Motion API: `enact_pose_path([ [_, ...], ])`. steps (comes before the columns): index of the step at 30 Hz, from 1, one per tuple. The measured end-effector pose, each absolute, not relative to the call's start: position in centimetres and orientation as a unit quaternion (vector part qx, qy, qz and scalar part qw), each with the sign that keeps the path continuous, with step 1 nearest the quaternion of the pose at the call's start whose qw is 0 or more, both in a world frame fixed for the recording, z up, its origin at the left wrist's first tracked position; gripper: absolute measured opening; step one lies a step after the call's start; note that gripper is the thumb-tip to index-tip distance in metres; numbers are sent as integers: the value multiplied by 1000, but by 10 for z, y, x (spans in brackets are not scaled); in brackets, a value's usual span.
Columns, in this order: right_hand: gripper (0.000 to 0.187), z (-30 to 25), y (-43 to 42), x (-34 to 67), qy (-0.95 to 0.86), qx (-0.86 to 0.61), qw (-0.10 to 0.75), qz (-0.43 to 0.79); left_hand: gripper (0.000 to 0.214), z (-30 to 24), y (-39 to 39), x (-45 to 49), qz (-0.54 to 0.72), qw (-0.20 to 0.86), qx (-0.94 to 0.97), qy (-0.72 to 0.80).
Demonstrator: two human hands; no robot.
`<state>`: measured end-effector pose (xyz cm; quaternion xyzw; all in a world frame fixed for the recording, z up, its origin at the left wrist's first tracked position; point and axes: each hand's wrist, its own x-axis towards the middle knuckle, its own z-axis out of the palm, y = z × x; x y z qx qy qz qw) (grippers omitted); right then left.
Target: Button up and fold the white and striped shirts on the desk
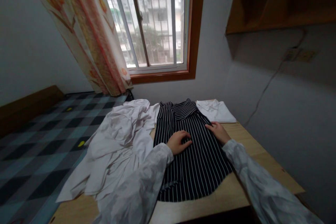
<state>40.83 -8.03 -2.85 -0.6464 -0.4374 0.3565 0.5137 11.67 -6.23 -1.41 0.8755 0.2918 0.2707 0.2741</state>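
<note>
A black shirt with white stripes (194,161) lies spread on the wooden table, its far end near the wall and its curved hem toward me. My left hand (179,142) is over the middle of the shirt, fingers apart and slightly bent, with nothing held. At the shirt's right edge, my right hand (218,132) rests with its fingers stretched out on the cloth. Whether the right fingertips pinch any fabric is too small to make out. Both forearms wear pale grey-white sleeves.
White crumpled garments (118,140) are heaped on the table's left side. A folded white shirt (216,110) lies at the back right of the wooden table (262,157). Left stands a bed with a checked cover (39,150). A wooden shelf (283,3) hangs upper right.
</note>
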Motion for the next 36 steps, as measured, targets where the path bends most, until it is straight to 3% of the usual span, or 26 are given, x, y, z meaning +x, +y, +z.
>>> enact_pose_path([
  [6, 42, -38, -88, 426, -407, -628, 528, 402, 19, -19, -62, 112, 280, 270, 880, 272],
  [12, 36, -42, -82, 425, -452, -645, 528, 318, 17, -17, -63, 113, 286, 276, 877, 271],
  [18, 45, -20, -25, 423, -460, -761, 388, 242, 6, -10, -66, 110, 365, 181, 844, 350],
  [22, 50, -5, 18, 419, -467, -794, 321, 221, 21, -15, -60, 104, 425, 81, 767, 474],
  [27, 34, 3, 48, 402, -499, -795, 272, 209, 46, -29, -51, 101, 356, 102, 760, 535],
  [30, 27, 9, 58, 387, -524, -783, 269, 198, 45, -32, -51, 101, 341, 120, 763, 537],
  [36, 33, 23, 62, 333, -630, -709, 265, 173, 39, -30, -53, 103, 344, 135, 755, 542],
])
